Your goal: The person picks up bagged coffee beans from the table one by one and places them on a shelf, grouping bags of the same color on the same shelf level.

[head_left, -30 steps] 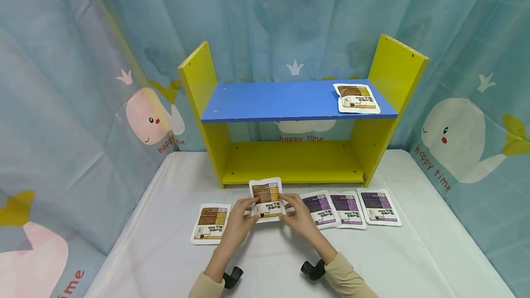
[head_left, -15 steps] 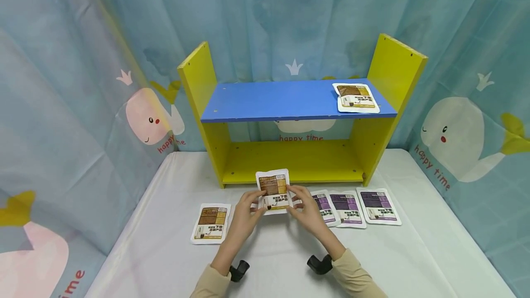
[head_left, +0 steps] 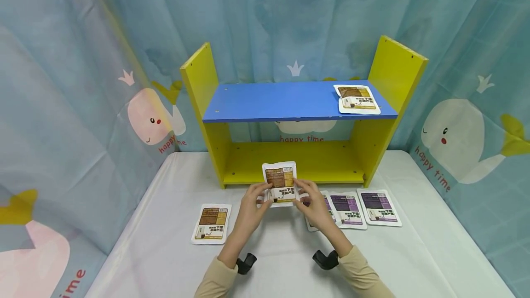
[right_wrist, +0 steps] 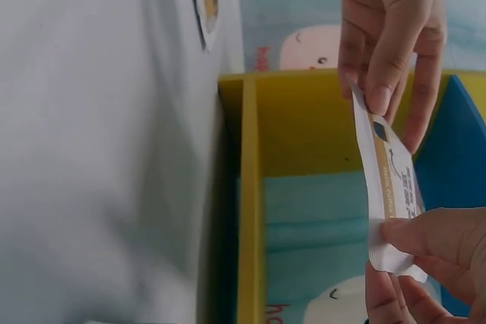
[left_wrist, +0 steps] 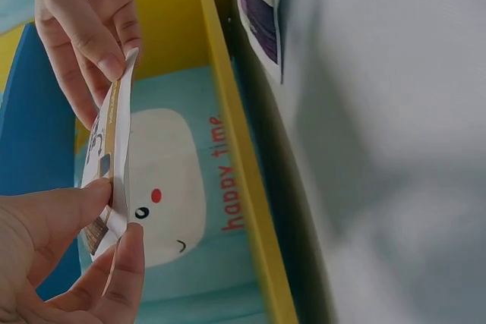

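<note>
Head view: left fingers (head_left: 257, 189) and right fingers (head_left: 305, 185) pinch a packet (head_left: 280, 180) by opposite edges — wide shelf (head_left: 248, 157) behind.

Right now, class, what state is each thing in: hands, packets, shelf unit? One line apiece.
Left hand: pinching the held packet's left edge.
Right hand: pinching that packet's right edge.
Held packet: raised off the table.
Left packet: lying flat on the table.
Purple packets: three, lying on the table, leftmost partly hidden.
Shelf packet: lying on the blue board.
Shelf unit: standing upright.
</note>
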The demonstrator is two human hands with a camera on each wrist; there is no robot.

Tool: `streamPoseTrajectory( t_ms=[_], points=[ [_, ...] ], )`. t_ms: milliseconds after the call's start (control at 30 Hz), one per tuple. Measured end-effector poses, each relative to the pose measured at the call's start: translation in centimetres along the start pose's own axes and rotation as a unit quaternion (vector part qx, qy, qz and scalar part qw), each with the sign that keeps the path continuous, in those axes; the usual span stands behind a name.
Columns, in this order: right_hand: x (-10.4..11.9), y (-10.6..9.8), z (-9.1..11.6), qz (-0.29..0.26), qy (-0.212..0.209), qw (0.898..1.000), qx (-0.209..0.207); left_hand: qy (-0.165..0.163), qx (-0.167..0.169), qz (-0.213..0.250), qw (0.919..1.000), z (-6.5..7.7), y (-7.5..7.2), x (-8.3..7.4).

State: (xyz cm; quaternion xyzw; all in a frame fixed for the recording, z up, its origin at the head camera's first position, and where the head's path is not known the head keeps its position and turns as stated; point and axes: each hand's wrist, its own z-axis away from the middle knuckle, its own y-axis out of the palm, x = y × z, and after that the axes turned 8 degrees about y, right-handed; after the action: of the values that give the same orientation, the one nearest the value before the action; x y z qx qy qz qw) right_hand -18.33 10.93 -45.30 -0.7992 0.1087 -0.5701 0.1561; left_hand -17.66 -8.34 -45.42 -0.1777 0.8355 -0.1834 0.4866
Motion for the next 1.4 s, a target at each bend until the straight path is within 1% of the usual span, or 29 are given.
streamPoseTrajectory(
  t_ms=[133, 200, 300, 367, 467, 533, 600, 700, 833, 900, 967, 1100, 1167, 1267, 1400],
  points=[
    [-1.2, -0.3, -0.5, 0.020, 0.012, 1.000, -0.010, 0.011, -0.002, 0.003, 0.9999, -0.5, 0.1, -0.4],
    [-1.6, -0.6, -0.7, 0.025, 0.010, 1.000, -0.014, 0.015, -0.004, 0.009, 0.9998, -0.7, 0.2, -0.5],
    [-1.7, -0.9, -1.0, 0.015, 0.000, 1.000, -0.020, 0.018, -0.009, 0.023, 0.9995, -1.1, 0.4, -0.8],
    [-1.4, -1.2, -1.1, 0.019, -0.005, 0.999, -0.025, 0.016, -0.014, 0.027, 0.9994, -1.4, 0.4, -1.0],
    [-0.5, -1.6, -1.2, 0.025, -0.018, 0.999, -0.037, 0.014, -0.021, 0.022, 0.9994, -1.8, 0.5, -1.3],
    [0.7, -1.9, -1.1, 0.030, -0.032, 0.998, -0.045, 0.015, -0.026, 0.013, 0.9995, -2.0, 0.5, -1.6],
    [1.8, -2.3, -1.0, 0.027, -0.046, 0.997, -0.050, 0.023, -0.031, 0.007, 0.9992, -2.3, 0.5, -1.9],
    [3.5, -2.9, -0.9, 0.026, -0.066, 0.996, -0.056, 0.043, -0.040, 0.008, 0.9982, -2.8, 0.4, -2.3],
    [4.4, -3.5, -1.1, 0.034, -0.091, 0.993, -0.069, 0.076, -0.055, 0.014, 0.9955, -3.4, 0.3, -3.0],
    [4.6, -3.8, -1.3, 0.040, -0.104, 0.991, -0.079, 0.092, -0.062, 0.009, 0.9938, -3.8, 0.3, -3.3],
    [4.8, -4.1, -1.4, 0.044, -0.119, 0.988, -0.090, 0.106, -0.069, 0.002, 0.9920, -4.2, 0.3, -3.7],
    [5.5, -4.7, -1.8, 0.046, -0.155, 0.980, -0.112, 0.132, -0.078, 0.007, 0.9881, -4.8, 0.2, -4.6],
    [5.6, -4.9, -2.1, 0.048, -0.170, 0.977, -0.118, 0.146, -0.078, 0.008, 0.9862, -5.1, 0.0, -5.0],
    [4.8, -5.4, -2.8, 0.065, -0.189, 0.972, -0.123, 0.165, -0.074, 0.004, 0.9835, -5.5, -0.2, -5.6],
    [4.3, -6.1, -3.8, 0.092, -0.209, 0.966, -0.117, 0.191, -0.070, -0.005, 0.9791, -6.1, -0.6, -6.1]
  ],
)
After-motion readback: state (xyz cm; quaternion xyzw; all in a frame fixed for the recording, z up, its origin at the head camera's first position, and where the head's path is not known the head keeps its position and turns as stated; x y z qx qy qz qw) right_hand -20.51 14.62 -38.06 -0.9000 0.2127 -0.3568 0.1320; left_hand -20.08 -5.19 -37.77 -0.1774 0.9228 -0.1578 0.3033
